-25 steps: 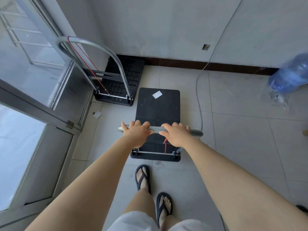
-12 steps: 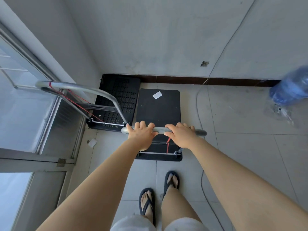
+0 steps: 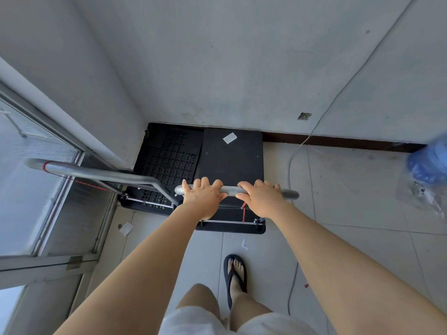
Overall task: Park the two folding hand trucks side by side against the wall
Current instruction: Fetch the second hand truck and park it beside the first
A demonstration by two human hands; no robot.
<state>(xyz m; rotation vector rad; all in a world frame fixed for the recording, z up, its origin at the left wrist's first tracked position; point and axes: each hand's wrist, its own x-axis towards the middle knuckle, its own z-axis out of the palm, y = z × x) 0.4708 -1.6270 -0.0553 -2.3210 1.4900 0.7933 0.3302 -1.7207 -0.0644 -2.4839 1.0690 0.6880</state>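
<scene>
Gripping handle [image 3: 231, 190] of right truck [image 3: 232, 165] with both hands: left hand [image 3: 204, 198] wrapped over bar left of centre, right hand [image 3: 260, 198] wrapped over bar right of centre, fingers curled across top, thumbs nearly meeting between. Noted right truck at frame centre, smooth black deck with white label [image 3: 229, 138] near far edge; far edge at or touching dark baseboard [image 3: 338, 141] of back wall [image 3: 242, 68], contact not resolvable. Red cord [image 3: 243, 211] hung below handle toward hinge rod at near edge of deck. Noted left truck [image 3: 169, 163] just beside, to left, in corner at centre-left of frame; perforated black deck, far edge against same wall. Decks side by side, edges apparently touching; near edge of right truck sat lower in frame than that of left truck. Left truck's grey handle [image 3: 96, 172] raised, reaching toward left edge of frame, red cord along it. Recorded window [image 3: 36, 177] along left side, thin cable [image 3: 314, 131] down wall onto tiled floor [image 3: 350, 213], blurred blue bottle [image 3: 428, 165] at right edge, paper scrap [image 3: 126, 228] on floor lower left of trucks, flip-flop [image 3: 234, 274] at bottom centre.
</scene>
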